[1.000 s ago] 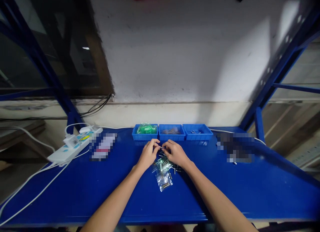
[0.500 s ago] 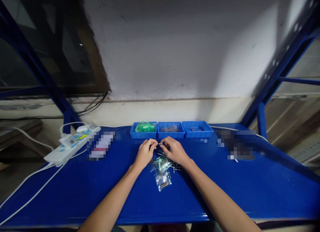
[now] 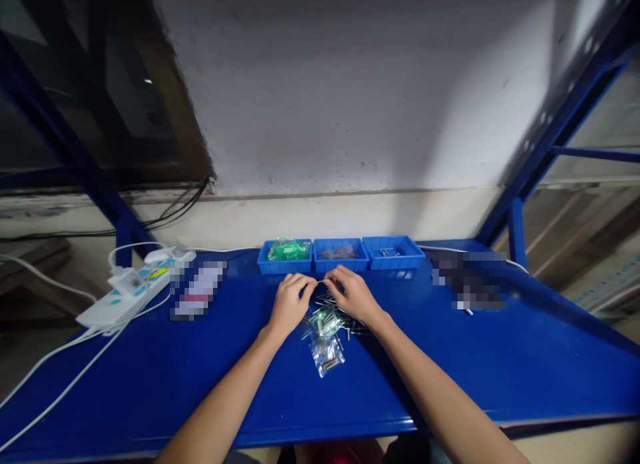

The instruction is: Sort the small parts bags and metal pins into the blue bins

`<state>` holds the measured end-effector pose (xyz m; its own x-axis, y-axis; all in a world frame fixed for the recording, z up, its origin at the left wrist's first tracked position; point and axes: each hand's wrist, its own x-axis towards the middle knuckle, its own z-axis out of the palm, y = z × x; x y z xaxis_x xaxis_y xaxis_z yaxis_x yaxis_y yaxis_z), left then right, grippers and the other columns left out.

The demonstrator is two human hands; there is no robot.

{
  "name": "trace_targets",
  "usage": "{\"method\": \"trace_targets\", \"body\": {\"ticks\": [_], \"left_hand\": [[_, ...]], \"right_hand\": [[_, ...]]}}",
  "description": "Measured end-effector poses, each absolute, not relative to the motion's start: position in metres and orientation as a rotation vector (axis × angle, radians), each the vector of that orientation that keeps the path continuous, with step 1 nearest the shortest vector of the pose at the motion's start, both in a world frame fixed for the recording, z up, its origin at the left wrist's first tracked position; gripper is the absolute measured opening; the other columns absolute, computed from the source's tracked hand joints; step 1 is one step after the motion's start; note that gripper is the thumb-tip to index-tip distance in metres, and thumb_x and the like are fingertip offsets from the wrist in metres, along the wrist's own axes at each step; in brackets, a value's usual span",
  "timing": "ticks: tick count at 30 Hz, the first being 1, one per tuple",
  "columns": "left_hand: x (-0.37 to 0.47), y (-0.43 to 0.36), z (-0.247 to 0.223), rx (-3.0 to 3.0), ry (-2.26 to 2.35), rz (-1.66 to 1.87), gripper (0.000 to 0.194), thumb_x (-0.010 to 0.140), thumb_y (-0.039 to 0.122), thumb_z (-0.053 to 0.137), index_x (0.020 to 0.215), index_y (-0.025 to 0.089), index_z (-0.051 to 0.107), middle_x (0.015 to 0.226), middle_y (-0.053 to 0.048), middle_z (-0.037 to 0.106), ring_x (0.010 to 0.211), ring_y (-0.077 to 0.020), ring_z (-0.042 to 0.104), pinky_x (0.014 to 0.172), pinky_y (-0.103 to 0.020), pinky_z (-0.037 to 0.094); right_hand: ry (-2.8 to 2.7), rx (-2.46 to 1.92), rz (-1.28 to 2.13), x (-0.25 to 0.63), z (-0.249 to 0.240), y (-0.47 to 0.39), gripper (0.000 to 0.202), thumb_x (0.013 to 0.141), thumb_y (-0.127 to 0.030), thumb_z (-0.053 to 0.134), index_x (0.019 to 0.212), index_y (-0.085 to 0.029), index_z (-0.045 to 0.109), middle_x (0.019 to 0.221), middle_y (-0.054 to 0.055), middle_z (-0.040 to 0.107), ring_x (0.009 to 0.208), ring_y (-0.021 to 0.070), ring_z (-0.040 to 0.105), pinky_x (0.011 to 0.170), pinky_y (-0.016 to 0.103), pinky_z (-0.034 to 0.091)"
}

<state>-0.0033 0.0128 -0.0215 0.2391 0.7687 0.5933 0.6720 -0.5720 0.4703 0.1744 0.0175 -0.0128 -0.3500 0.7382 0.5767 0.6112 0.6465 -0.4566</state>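
My left hand (image 3: 291,300) and my right hand (image 3: 353,295) meet fingertip to fingertip over the middle of the blue table (image 3: 240,397). Both are closed in a pinch on one thin, short metal rod (image 3: 321,281), mostly covered by the fingers. Just below them lies a heap of thin metal rods (image 3: 356,329), partly hidden by my right hand. Small clear plastic bags (image 3: 326,323) with metal pieces inside rest among them. Nearest to me is another clear bag (image 3: 327,355) holding brass-coloured pieces.
Behind my hands stand three blue bins: one with green bags (image 3: 289,251), one with brownish contents (image 3: 341,264), one with a few thin metal pieces (image 3: 394,264). A white power strip (image 3: 115,305) with cables lies left. Blurred-out items (image 3: 200,291) flank both sides.
The pinched hands have drawn slightly closer together, and less of the rod shows between them. The whole view has shifted a little; the heap and bags stay in place.
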Motion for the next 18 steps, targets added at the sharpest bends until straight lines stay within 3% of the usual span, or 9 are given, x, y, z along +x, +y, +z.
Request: {"method": "trace_targets", "body": {"ticks": [5, 11, 18], "left_hand": [[-0.004, 0.013, -0.022, 2.383, 1.402, 1.278, 0.015, 0.088, 0.029, 0.051, 0.091, 0.023, 0.064, 0.088, -0.002, 0.067, 0.085, -0.0179, 0.058, 0.081, -0.032, 0.041], [-0.007, 0.015, -0.022, 2.402, 1.415, 1.294, 0.023, 0.091, 0.03, 0.044, 0.085, 0.022, 0.065, 0.084, -0.003, 0.066, 0.081, -0.0176, 0.056, 0.08, -0.033, 0.041], [-0.008, 0.012, -0.019, 2.448, 1.405, 0.92, 0.014, 0.085, 0.029, 0.053, 0.092, 0.026, 0.065, 0.085, -0.001, 0.066, 0.084, -0.019, 0.058, 0.078, -0.034, 0.04]], "right_hand": [[-2.065, -1.067, 0.209, 0.176, -0.013, 0.019, 0.023, 0.094, -0.027, 0.038, 0.079, -0.02, 0.055, 0.076, 0.003, 0.054, 0.074, 0.0147, 0.053, 0.068, 0.025, 0.04], [-2.089, -1.034, 0.217, 0.175, -0.008, 0.013, 0.018, 0.091, -0.029, 0.043, 0.091, -0.02, 0.058, 0.079, 0.003, 0.055, 0.073, 0.0144, 0.052, 0.067, 0.025, 0.04], [-1.947, -1.108, 0.099, 0.195, 0.003, 0.018, 0.029, 0.091, -0.03, 0.042, 0.067, -0.02, 0.054, 0.068, 0.001, 0.05, 0.067, 0.0141, 0.05, 0.066, 0.025, 0.038]]}}
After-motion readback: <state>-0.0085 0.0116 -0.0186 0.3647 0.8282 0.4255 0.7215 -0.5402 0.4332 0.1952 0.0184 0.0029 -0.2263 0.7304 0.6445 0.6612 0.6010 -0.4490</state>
